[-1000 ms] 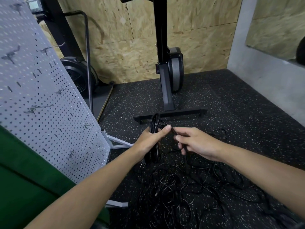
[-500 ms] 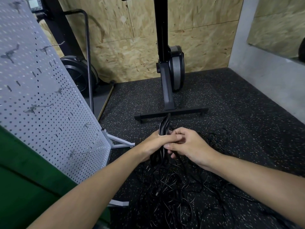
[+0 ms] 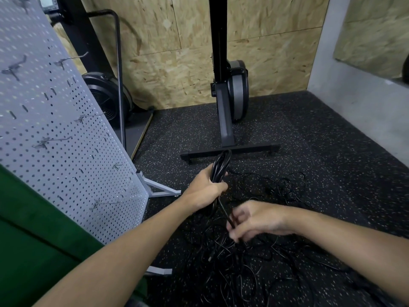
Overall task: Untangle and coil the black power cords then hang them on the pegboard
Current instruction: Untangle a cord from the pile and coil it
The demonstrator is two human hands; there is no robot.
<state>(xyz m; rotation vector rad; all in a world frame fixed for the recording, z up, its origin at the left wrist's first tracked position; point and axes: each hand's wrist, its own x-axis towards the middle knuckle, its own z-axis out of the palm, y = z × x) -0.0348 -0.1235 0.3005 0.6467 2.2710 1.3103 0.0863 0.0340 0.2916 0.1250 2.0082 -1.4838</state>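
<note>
My left hand (image 3: 204, 189) grips a coil of black power cord (image 3: 221, 165); the loops stick up above my fist. One strand runs down from the coil to my right hand (image 3: 252, 220), which pinches it lower and nearer to me; this hand is blurred. Beneath both hands a tangle of thin black cords (image 3: 254, 262) lies spread on the speckled floor. The white pegboard (image 3: 51, 134) stands at the left, tilted, with several bare metal hooks (image 3: 47, 141) on it.
A black exercise machine stand (image 3: 230, 149) with a cross-foot sits just beyond my hands. A fan-wheel machine (image 3: 106, 100) stands behind the pegboard. The pegboard's white foot (image 3: 159, 189) juts onto the floor. A green surface (image 3: 33, 240) fills the lower left. A grey wall (image 3: 358, 103) runs along the right.
My right hand has left the coil and slid down toward me along the loose strand. My left hand still holds the coil, shifted little.
</note>
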